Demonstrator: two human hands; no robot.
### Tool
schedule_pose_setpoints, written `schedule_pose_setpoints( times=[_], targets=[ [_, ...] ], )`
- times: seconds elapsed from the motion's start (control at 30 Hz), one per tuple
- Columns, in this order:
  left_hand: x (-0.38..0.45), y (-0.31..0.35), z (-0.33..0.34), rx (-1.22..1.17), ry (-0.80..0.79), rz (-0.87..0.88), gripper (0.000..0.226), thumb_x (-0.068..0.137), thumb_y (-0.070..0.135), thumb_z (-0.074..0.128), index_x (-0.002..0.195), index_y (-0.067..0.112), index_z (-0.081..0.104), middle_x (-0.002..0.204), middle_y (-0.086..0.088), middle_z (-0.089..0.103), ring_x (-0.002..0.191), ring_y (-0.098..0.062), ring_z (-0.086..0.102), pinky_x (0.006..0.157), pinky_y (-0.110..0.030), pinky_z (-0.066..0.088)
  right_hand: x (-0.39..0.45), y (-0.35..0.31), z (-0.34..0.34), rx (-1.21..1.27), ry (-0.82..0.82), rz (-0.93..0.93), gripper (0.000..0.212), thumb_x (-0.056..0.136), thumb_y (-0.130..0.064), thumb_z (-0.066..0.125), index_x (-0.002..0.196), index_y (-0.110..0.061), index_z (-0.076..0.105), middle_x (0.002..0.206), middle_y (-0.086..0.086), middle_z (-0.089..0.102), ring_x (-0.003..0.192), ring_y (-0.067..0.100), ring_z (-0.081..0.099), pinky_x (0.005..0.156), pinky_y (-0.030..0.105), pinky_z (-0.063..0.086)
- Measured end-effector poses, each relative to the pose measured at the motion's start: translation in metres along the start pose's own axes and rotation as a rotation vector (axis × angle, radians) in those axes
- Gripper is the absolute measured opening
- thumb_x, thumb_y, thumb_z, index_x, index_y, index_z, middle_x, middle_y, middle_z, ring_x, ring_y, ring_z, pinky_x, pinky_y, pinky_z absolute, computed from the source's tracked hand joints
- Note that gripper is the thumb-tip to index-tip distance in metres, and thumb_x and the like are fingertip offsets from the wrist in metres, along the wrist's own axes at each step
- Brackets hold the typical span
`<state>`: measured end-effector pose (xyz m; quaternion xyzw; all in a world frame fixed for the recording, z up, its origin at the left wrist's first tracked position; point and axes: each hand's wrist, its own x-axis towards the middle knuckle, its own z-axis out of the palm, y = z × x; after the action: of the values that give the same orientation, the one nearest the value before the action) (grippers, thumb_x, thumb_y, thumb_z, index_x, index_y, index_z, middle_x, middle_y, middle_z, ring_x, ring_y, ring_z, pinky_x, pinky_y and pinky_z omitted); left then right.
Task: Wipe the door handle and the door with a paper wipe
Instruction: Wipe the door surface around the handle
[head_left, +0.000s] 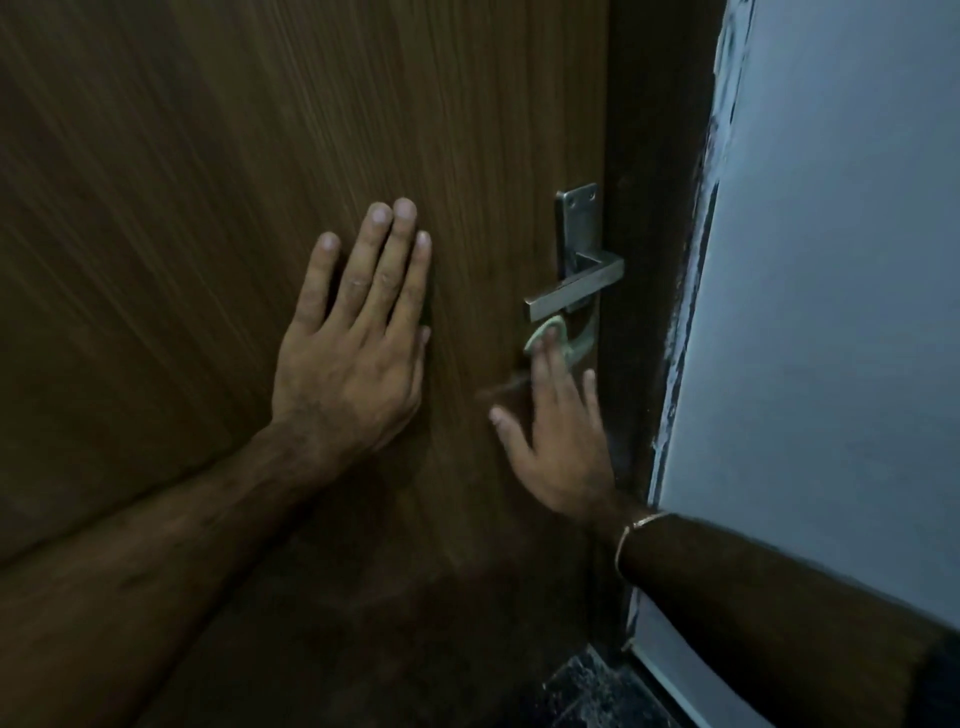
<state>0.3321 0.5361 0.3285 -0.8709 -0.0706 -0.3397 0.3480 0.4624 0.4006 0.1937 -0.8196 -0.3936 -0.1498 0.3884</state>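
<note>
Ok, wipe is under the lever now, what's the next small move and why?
Probably slide the paper wipe up onto the lever. The right hand presses it with straight fingers against the plate just below the lever, whose bar looks uncovered, while the left hand lies flat on the door.

Interior doorway, probably of a home. A wood-grain door (260, 130) fills the left and centre of the frame, with a steel lever handle (574, 293) at centre right; a dark frame (654, 208), a pale painted wall (841, 260) at right and speckled stone floor (587, 691) at the bottom edge.
</note>
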Motion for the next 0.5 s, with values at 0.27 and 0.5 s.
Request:
schedule_pose_setpoints(
  times=[0.27,0.5],
  targets=[
    [-0.002,0.000,0.002,-0.007,0.022,0.005,0.067,0.106,0.035,0.028,0.158,0.001,0.002,0.166,-0.018,-0.006,0.154,-0.031,-0.005,0.124,-0.052,0.002,-0.017,0.018,0.010,0.067,-0.065,0.084,0.084,0.094,-0.062,0.035,0.157,-0.023,-0.006,0.165,-0.008,-0.015,0.152,0.008,-0.008,0.123,0.054,0.004],
    [-0.002,-0.002,0.001,-0.007,0.044,0.002,0.066,0.106,0.034,0.029,0.158,0.000,0.005,0.166,-0.019,-0.003,0.155,-0.031,-0.002,0.124,-0.053,0.005,-0.003,0.022,0.005,0.164,-0.063,0.111,0.083,0.097,-0.057,0.040,0.156,-0.028,-0.011,0.164,-0.011,-0.019,0.152,0.014,-0.007,0.123,0.054,0.006]
  ],
)
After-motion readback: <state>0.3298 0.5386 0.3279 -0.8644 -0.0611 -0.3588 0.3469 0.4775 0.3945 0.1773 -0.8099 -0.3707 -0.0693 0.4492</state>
